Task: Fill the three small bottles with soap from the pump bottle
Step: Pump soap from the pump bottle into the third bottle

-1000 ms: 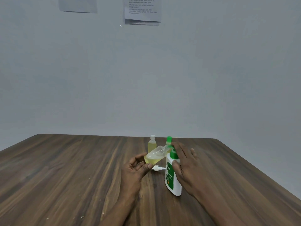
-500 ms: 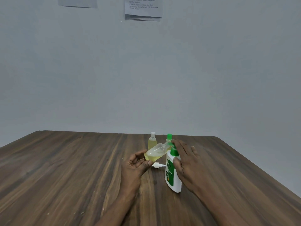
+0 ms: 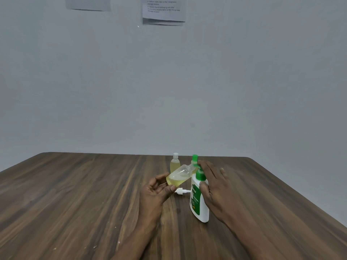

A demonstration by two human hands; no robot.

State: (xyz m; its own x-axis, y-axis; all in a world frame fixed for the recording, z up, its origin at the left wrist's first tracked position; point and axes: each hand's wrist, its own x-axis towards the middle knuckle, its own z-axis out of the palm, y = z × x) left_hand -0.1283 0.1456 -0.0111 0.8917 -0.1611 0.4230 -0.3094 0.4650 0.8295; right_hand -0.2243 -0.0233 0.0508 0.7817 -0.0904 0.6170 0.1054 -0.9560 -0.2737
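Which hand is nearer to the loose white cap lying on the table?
Left. The left hand, holding the tilted small bottle, has its thumb right beside the white cap. The right hand rests on the pump bottle, on the cap's far side.

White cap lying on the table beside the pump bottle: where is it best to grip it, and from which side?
Pinch the thick round collar of the white cap, not its thin tube, which points at the pump bottle. Come from above, fingers across the collar: it lies on its side on the table, and the left hand and the bottle probably block both ends.
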